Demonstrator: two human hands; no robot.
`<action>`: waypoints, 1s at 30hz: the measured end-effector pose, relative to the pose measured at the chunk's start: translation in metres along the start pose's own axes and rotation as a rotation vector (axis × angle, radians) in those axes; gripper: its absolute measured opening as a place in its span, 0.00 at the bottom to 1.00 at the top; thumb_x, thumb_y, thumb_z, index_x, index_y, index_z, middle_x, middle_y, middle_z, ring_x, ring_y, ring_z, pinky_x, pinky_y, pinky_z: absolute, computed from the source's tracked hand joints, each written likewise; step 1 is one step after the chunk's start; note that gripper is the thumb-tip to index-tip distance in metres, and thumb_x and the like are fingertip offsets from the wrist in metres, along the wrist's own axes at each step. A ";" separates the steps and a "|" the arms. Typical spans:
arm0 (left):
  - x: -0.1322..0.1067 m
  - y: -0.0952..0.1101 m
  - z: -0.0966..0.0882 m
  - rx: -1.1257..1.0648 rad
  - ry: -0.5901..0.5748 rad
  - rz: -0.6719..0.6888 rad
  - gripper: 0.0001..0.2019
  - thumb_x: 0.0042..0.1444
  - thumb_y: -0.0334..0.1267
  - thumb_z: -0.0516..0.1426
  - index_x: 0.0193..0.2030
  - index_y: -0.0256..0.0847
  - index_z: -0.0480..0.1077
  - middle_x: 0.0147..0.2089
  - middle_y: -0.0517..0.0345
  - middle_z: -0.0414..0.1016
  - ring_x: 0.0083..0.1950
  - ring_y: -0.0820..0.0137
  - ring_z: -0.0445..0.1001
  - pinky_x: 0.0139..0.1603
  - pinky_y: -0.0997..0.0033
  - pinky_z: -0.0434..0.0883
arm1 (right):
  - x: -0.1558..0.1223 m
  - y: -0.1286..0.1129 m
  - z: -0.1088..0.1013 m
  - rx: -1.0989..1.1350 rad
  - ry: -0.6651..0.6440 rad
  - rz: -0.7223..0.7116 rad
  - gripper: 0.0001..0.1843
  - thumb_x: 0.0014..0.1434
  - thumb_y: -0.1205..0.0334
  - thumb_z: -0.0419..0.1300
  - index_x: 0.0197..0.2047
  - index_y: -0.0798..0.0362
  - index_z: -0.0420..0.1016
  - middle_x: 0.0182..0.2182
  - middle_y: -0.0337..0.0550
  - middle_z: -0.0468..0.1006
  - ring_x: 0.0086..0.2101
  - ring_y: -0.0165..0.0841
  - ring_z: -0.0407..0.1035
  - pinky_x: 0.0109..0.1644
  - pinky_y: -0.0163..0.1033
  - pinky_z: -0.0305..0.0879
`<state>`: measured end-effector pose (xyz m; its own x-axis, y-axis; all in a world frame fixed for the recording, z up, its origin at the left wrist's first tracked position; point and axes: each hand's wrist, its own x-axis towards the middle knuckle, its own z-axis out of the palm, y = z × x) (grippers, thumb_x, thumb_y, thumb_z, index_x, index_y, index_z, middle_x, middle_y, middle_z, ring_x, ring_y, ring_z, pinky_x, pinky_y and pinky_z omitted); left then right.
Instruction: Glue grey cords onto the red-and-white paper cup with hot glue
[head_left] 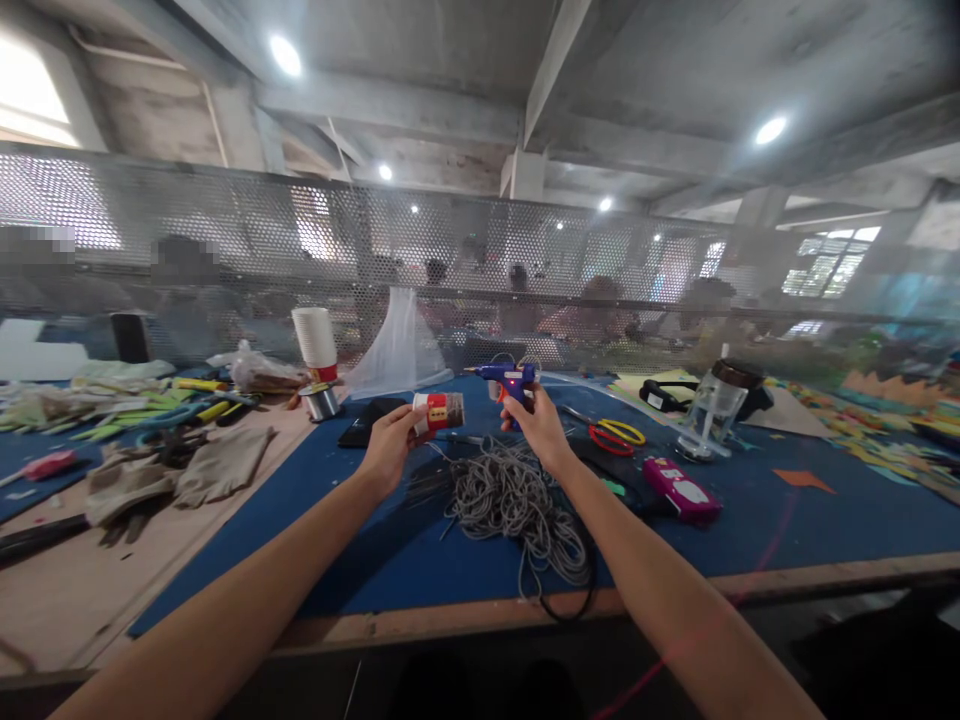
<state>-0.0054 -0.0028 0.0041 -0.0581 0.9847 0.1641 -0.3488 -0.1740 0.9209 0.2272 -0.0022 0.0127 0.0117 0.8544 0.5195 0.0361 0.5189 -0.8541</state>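
Note:
My left hand (391, 448) grips a red and white paper cup (431, 411) tipped on its side, its right end wrapped in something grey that looks like cord. In my right hand (538, 425) is a blue hot glue gun (510, 374) with an orange trigger, its nozzle pointing left, above the cup and apart from it. Below and between the hands lies a tangled heap of grey cord (514, 500) on the blue mat (360, 560). A black phone-like slab (367, 424) rests behind my left hand.
Red and yellow-handled scissors (615, 436), a magenta device (681, 490) and a clear jar (711, 410) sit at right. Stacked paper cups (314, 340), a wire spool (321, 402) and work gloves (223, 466) are at left. A perforated metal screen (480, 250) rises behind the table.

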 end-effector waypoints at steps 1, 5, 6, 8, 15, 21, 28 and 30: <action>0.000 0.000 0.000 0.003 -0.002 0.002 0.16 0.43 0.44 0.69 0.35 0.36 0.77 0.37 0.52 0.79 0.37 0.68 0.76 0.40 0.67 0.74 | 0.000 -0.001 0.000 -0.029 0.018 -0.013 0.19 0.56 0.50 0.60 0.46 0.52 0.65 0.27 0.34 0.74 0.23 0.28 0.70 0.31 0.34 0.69; -0.001 0.000 0.001 0.011 -0.002 0.004 0.15 0.43 0.44 0.69 0.34 0.36 0.77 0.36 0.52 0.79 0.36 0.68 0.76 0.40 0.67 0.74 | -0.001 -0.005 -0.001 -0.190 0.067 -0.019 0.18 0.57 0.49 0.59 0.43 0.54 0.71 0.21 0.33 0.71 0.21 0.28 0.67 0.30 0.33 0.65; -0.001 0.000 0.001 0.010 0.001 0.003 0.15 0.42 0.44 0.69 0.34 0.36 0.77 0.36 0.52 0.79 0.36 0.68 0.76 0.39 0.67 0.74 | -0.002 -0.006 -0.002 -0.217 0.071 -0.007 0.18 0.58 0.48 0.59 0.43 0.54 0.72 0.20 0.33 0.70 0.21 0.28 0.67 0.30 0.33 0.64; -0.001 0.000 0.001 0.004 0.004 0.001 0.16 0.42 0.44 0.69 0.34 0.36 0.77 0.35 0.53 0.79 0.35 0.69 0.75 0.39 0.68 0.74 | -0.002 -0.007 -0.002 -0.232 0.069 0.017 0.20 0.58 0.46 0.59 0.43 0.55 0.75 0.18 0.33 0.70 0.21 0.29 0.66 0.30 0.33 0.63; -0.003 0.001 0.002 -0.010 -0.007 0.008 0.16 0.42 0.45 0.69 0.34 0.36 0.77 0.36 0.54 0.78 0.36 0.69 0.75 0.40 0.68 0.74 | -0.005 -0.007 0.001 -0.281 0.053 0.037 0.22 0.57 0.44 0.59 0.39 0.56 0.77 0.15 0.33 0.68 0.19 0.29 0.66 0.30 0.33 0.63; -0.004 0.003 0.004 0.018 0.015 0.009 0.17 0.42 0.44 0.69 0.36 0.36 0.78 0.37 0.52 0.80 0.39 0.66 0.77 0.42 0.66 0.75 | -0.009 -0.008 0.006 -0.377 -0.006 0.043 0.18 0.57 0.46 0.60 0.38 0.53 0.79 0.18 0.37 0.72 0.20 0.32 0.68 0.29 0.36 0.66; -0.002 0.003 0.003 -0.026 0.025 0.013 0.16 0.41 0.43 0.70 0.35 0.36 0.78 0.37 0.53 0.79 0.37 0.68 0.76 0.40 0.67 0.75 | -0.012 -0.002 0.012 -0.637 -0.034 -0.122 0.19 0.57 0.45 0.62 0.43 0.49 0.79 0.34 0.44 0.81 0.41 0.44 0.74 0.44 0.43 0.69; -0.001 0.002 0.002 -0.024 0.023 0.026 0.16 0.41 0.44 0.69 0.35 0.36 0.78 0.37 0.53 0.79 0.38 0.68 0.76 0.40 0.67 0.75 | -0.014 -0.001 0.014 -0.683 -0.056 -0.152 0.21 0.58 0.43 0.61 0.45 0.49 0.79 0.37 0.44 0.81 0.43 0.44 0.73 0.47 0.43 0.68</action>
<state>-0.0044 -0.0038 0.0067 -0.0887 0.9797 0.1795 -0.3694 -0.1997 0.9076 0.2134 -0.0143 0.0060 -0.0941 0.7833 0.6145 0.6529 0.5145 -0.5559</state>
